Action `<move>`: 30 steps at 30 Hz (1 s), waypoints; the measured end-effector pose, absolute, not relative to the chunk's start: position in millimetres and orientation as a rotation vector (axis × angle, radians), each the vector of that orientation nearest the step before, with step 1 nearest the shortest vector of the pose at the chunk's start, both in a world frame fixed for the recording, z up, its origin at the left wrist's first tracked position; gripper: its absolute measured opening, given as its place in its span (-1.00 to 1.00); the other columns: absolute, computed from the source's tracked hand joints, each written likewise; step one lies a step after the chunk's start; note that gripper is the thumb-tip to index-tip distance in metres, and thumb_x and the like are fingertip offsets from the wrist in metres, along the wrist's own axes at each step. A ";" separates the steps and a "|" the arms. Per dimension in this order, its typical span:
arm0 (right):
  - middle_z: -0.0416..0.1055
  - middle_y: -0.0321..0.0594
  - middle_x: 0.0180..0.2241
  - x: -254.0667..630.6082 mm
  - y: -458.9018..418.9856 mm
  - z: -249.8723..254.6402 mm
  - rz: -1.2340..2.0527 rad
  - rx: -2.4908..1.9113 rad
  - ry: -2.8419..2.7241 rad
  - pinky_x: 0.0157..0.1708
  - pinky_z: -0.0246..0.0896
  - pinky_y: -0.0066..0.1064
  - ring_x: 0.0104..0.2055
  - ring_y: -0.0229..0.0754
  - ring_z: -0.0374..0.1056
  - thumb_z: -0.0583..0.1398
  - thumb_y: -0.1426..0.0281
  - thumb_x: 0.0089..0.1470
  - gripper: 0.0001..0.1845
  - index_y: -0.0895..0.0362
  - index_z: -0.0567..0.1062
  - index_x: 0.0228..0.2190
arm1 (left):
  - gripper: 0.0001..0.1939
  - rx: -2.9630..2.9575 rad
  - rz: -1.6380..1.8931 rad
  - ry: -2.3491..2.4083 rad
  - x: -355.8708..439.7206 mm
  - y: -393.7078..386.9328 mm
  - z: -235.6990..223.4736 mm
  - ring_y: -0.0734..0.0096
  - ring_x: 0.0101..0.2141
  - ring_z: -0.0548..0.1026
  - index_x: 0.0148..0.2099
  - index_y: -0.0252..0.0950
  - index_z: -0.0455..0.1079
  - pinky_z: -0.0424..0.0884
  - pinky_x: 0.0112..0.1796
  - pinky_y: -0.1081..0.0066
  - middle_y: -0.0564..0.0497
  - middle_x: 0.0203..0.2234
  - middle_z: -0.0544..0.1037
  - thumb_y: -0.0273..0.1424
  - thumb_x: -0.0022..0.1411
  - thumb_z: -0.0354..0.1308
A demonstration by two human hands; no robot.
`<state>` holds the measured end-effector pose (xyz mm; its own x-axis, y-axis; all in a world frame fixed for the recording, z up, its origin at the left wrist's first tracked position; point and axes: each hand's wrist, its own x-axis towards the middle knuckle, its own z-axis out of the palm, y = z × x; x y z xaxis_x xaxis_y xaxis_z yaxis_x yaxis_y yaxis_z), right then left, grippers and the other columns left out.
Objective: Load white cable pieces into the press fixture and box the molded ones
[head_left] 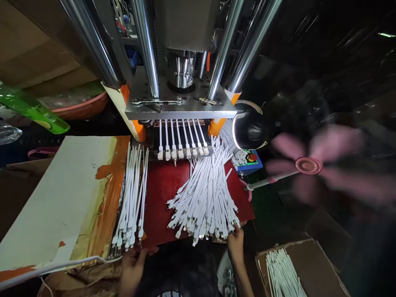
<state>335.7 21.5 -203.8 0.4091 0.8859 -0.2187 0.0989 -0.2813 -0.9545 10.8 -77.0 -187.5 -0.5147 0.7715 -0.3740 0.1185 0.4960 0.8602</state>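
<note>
A big heap of white USB cables fans out on the red work surface, connector ends toward me. At its near right edge, my right hand has its fingertips pinched at a cable end. My left hand, smeared by motion, is low beside the near ends of a smaller row of white cables. Its grip is unclear. Several white cables lie side by side in the dark mould under the press plate, their connectors at its front edge.
A pink fan spins at the right, beside a black round lamp. A cardboard box with white cables stands at the lower right. To the left lie a stained white board and a green bottle. A wrench rests on the press.
</note>
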 end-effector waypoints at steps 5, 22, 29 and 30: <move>0.56 -0.14 -0.48 337.0 29.8 -205.1 1.044 -1.664 -0.849 -0.28 0.46 -0.29 -0.32 0.01 0.51 0.27 0.27 -0.27 -0.68 0.15 0.62 -0.40 | -0.33 0.731 1.096 1.976 17.7 -79.7 -190.0 0.01 -0.50 0.67 -0.64 -0.21 0.52 0.66 -0.34 0.20 -0.20 -0.60 0.66 0.32 -0.04 0.20; 0.60 0.07 -0.41 343.2 21.5 -218.8 0.941 -1.744 -1.019 -0.39 0.49 -0.23 -0.36 0.12 0.54 0.26 0.01 -0.17 -0.50 0.20 0.65 -0.41 | -0.30 0.939 1.087 2.017 18.4 -91.6 -210.5 -0.05 -0.37 0.70 -0.47 -0.23 0.66 0.66 -0.28 0.15 -0.19 -0.45 0.72 0.24 0.23 0.02; 0.53 -0.04 -0.52 323.7 -5.9 -244.3 0.860 -1.816 -1.574 -0.42 0.45 -0.24 -0.45 0.07 0.51 0.24 -0.15 0.03 -0.42 0.13 0.59 -0.52 | -0.51 1.696 0.696 2.385 0.5 -114.6 -274.7 -0.20 -0.12 0.66 -0.17 -0.20 0.67 0.57 -0.06 -0.10 -0.25 -0.18 0.72 0.03 0.22 0.10; 0.54 -0.03 -0.48 318.1 -5.8 -248.9 0.824 -1.836 -1.676 -0.36 0.46 -0.24 -0.39 0.07 0.53 0.24 -0.11 0.09 -0.46 0.13 0.59 -0.49 | -0.52 1.702 0.654 2.405 -1.0 -112.9 -281.6 -0.21 -0.12 0.66 -0.16 -0.25 0.66 0.57 -0.07 -0.09 -0.30 -0.19 0.71 -0.01 0.24 0.08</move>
<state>318.1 -5.8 -248.9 0.0509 0.9944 -0.0925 0.6804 -0.1024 -0.7257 -1.0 -112.9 -281.6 -0.3588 0.9220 0.1454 0.8687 0.2729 0.4133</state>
